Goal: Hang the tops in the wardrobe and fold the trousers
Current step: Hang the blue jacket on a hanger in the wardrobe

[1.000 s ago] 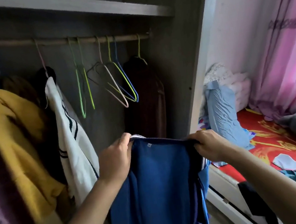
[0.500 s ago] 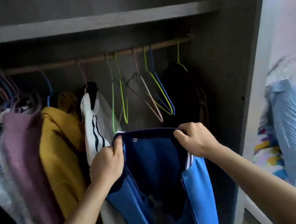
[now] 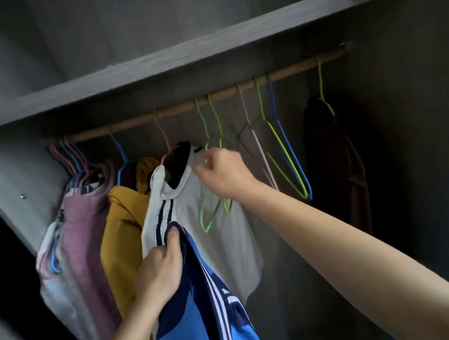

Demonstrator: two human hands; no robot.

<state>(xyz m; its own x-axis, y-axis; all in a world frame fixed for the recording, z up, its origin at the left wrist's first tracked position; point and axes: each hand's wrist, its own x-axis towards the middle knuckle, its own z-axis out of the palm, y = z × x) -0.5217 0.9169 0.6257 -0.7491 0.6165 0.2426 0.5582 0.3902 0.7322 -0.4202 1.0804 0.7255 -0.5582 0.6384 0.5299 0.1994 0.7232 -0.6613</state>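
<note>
Now | right hand (image 3: 222,174) released blue top (image 3: 207,318) | pinches green hanger (image 3: 203,222)

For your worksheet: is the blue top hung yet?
Not hung: left hand grips the blue top; right hand pinches a green hanger.

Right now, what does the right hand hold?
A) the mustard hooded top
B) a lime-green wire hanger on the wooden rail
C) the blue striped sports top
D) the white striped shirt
B: the right hand pinches a lime-green wire hanger on the wooden rail; the left hand holds the blue striped sports top.
</note>
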